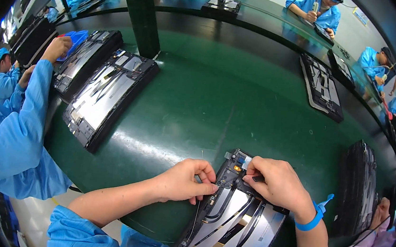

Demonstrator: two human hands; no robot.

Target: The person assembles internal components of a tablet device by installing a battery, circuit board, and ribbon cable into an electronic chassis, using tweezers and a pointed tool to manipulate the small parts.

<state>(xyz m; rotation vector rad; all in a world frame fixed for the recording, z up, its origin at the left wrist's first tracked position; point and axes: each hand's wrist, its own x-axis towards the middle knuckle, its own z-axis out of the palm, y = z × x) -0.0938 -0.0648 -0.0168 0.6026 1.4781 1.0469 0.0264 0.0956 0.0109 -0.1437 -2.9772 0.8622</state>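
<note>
An opened tablet-like device [264,227] lies in front of me, its silver inner plate, black flat cables and dark frame exposed. My left hand [185,180] is at its upper left edge, thumb and fingertips pinched together. A thin wire [195,218] runs along that edge up to these fingers and seems to be held in them. Over the upper right part of the device, my right hand [278,182] is closed round a small black piece [258,178], mostly hidden by the fingers. Next to that hand, a small orange-and-black part [238,169] shows on the frame.
Two stacks of similar opened devices [110,91] [82,62] stand at the left, near a co-worker's hand [57,48] and a blue bin [76,40]. More stacks [358,186] [321,85] stand at the right. A dark post [141,18] rises from the green table [197,85].
</note>
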